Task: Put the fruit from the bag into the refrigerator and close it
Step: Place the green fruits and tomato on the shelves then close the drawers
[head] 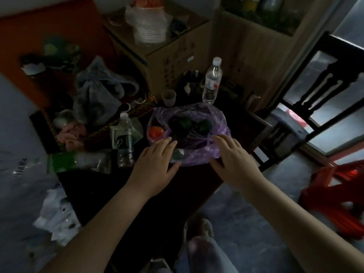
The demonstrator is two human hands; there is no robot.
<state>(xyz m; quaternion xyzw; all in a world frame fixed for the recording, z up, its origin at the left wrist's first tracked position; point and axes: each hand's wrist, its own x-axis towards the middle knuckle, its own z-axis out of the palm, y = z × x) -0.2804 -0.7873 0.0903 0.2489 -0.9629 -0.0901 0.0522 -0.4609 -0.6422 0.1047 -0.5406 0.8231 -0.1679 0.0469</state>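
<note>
A translucent purple plastic bag [199, 152] lies open on a dark table [137, 194]. Inside it I see an orange-red fruit [156, 132] at the left and two dark green fruits [180, 123] [204, 125] further back. My left hand [155, 162] hovers at the bag's near left edge with fingers straight, fingertips by the orange fruit. My right hand [232, 156] reaches over the bag's near right edge, fingers spread and relaxed. Neither hand holds anything. No refrigerator is in view.
Two water bottles [212, 81] [125, 140] stand behind and left of the bag, with a small cup [169, 97] and a metal mug [192, 79]. A cardboard box [167, 56], a grey bag [96, 91] and clutter crowd the left. A dark chair [307, 107] and a red stool [334, 201] stand right.
</note>
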